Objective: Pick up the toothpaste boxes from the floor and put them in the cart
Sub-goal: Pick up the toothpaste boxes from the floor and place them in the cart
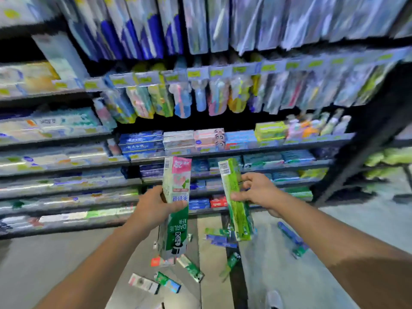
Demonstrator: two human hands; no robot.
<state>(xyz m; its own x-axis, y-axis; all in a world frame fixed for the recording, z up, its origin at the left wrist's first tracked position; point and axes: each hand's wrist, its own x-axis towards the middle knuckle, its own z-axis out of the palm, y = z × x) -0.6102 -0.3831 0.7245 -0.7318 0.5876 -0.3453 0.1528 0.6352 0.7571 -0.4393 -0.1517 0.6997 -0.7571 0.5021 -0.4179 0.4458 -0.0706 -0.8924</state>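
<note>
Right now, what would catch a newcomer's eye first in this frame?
Two toothpaste boxes held up mid-frame: the left hand grips a green and pink Darlie box, and the right hand grips a bright green box. Below them, more boxes lie scattered on the floor. Behind, blurred store shelves packed with toothpaste and toothbrushes fill the view.
</note>
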